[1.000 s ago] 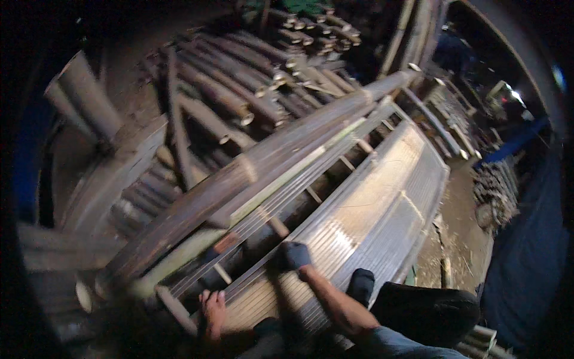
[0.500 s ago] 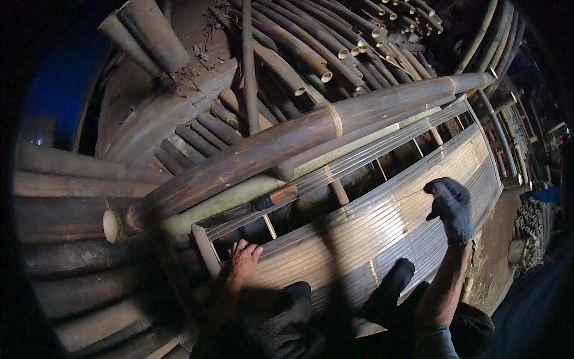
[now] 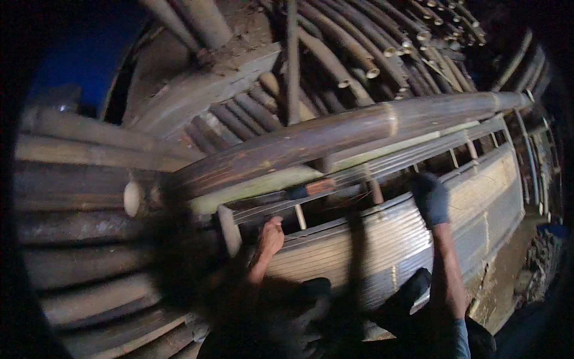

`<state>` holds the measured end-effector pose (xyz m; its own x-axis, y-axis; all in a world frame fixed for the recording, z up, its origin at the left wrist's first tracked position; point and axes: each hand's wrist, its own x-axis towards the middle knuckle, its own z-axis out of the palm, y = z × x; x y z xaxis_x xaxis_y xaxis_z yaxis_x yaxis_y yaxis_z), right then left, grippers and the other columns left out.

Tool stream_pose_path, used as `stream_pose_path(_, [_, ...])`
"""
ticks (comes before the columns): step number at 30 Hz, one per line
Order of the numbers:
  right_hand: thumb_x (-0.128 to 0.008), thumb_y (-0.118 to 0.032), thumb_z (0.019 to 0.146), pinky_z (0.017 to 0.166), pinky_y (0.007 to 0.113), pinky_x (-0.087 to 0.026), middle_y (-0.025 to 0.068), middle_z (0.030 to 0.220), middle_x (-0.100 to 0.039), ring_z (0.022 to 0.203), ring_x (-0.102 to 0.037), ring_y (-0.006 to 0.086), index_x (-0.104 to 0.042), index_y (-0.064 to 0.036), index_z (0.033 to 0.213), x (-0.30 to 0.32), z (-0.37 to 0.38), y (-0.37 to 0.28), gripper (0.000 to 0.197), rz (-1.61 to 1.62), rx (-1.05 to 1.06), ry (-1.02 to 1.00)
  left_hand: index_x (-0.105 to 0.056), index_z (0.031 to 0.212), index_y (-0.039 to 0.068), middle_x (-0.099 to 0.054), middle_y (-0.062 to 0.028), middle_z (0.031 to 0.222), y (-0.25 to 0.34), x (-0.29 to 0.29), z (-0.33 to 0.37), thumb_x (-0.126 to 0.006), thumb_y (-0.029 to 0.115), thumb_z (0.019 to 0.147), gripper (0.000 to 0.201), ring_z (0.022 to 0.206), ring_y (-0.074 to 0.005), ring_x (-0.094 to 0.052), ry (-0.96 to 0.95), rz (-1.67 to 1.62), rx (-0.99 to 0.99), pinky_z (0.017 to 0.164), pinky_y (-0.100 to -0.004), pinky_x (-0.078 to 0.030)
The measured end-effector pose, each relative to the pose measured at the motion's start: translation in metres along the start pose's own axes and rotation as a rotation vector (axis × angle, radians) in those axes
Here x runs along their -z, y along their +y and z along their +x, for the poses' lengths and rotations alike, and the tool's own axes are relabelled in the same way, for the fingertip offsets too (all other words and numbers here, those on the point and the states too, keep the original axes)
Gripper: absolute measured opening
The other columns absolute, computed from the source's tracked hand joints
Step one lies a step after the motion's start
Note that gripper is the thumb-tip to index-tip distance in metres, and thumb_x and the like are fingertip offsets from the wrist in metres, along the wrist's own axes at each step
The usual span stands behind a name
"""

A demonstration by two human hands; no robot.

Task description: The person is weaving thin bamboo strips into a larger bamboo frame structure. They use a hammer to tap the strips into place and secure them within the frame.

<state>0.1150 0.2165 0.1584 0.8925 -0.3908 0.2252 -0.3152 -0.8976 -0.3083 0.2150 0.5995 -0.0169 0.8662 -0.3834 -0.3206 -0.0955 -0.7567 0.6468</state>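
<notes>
A long panel of split bamboo slats (image 3: 359, 239) lies in front of me, with an open gap along its far part crossed by short bars. My bare left hand (image 3: 272, 237) is over the panel's left end, its fingers curled together; whatever they may hold is hidden. My right hand (image 3: 430, 200), in a dark glove, is above the panel's middle at the gap's near edge. Motion smears its fingers. A knife with a wooden handle (image 3: 320, 186) lies across the far slats, between the hands and a thick bamboo pole.
The thick dark bamboo pole (image 3: 287, 143) runs along the panel's far side. Heaped bamboo poles (image 3: 359, 51) fill the back. More large poles (image 3: 78, 251) lie side by side at left. An upright post (image 3: 293, 66) stands beyond the thick pole.
My left hand has lifted from resting spread on the slats, its fingers now drawn together. The right hand has moved away from me, toward the gap. The whole view has shifted.
</notes>
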Motion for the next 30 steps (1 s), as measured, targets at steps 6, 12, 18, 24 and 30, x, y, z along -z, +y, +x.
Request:
stream_pose_path(6, [-0.057, -0.024, 0.081, 0.078, 0.043, -0.051, 0.0163, 0.090, -0.068, 0.089, -0.066, 0.0303, -0.071, -0.0078, 0.086, -0.216, -0.049, -0.078, 0.022, -0.192, 0.122, -0.879, -0.048, 0.130, 0.002, -0.050, -0.0225, 0.130, -0.047, -0.035, 0.028, -0.050, 0.006, 0.080, 0.050, 0.119, -0.0300, -0.050, -0.420, -0.134, -0.004, 0.099, -0.0349, -0.041])
stream_pose_path(12, [-0.057, -0.030, 0.080, 0.084, 0.043, -0.050, 0.0208, 0.099, -0.066, 0.096, -0.064, 0.0343, -0.069, -0.0063, 0.093, -0.249, -0.042, -0.132, 0.030, 0.353, 0.134, -0.902, -0.041, 0.135, -0.002, -0.041, -0.0204, 0.139, -0.010, -0.034, 0.060, -0.053, 0.017, 0.087, 0.052, 0.128, -0.0283, -0.041, -0.817, 0.107, 0.194, 0.105, -0.0334, -0.033])
stream_pose_path(18, [-0.063, -0.026, 0.074, 0.087, 0.045, -0.047, 0.0175, 0.111, -0.062, 0.101, -0.060, 0.0328, -0.064, -0.0113, 0.111, -0.191, -0.040, -0.123, 0.040, 0.220, 0.221, -0.871, -0.070, 0.092, 0.002, -0.068, -0.0050, 0.083, 0.019, 0.017, 0.014, -0.065, 0.020, 0.084, 0.020, 0.080, -0.0124, -0.060, -0.349, -0.370, 0.132, 0.075, -0.0286, -0.049])
stream_pose_path(24, [-0.066, -0.016, 0.071, 0.073, 0.044, -0.047, 0.0116, 0.089, -0.065, 0.080, -0.059, 0.0341, -0.069, -0.0111, 0.091, -0.134, -0.078, -0.144, 0.021, 0.490, 0.379, -0.352, -0.071, 0.093, 0.003, -0.068, -0.0046, 0.086, 0.059, 0.051, -0.003, -0.068, 0.024, 0.084, 0.023, 0.083, -0.0118, -0.059, -0.593, -0.348, 0.092, 0.079, -0.0263, -0.047])
stream_pose_path(30, [-0.057, -0.019, 0.076, 0.087, 0.042, -0.046, 0.0158, 0.098, -0.065, 0.093, -0.061, 0.0315, -0.064, -0.0068, 0.108, -0.053, -0.166, -0.038, 0.035, 0.086, 0.578, -1.148, -0.061, 0.114, 0.004, -0.066, -0.0136, 0.107, 0.048, 0.036, -0.017, -0.065, 0.035, 0.085, 0.043, 0.096, -0.0211, -0.062, -0.235, -0.315, 0.058, 0.083, -0.0334, -0.048])
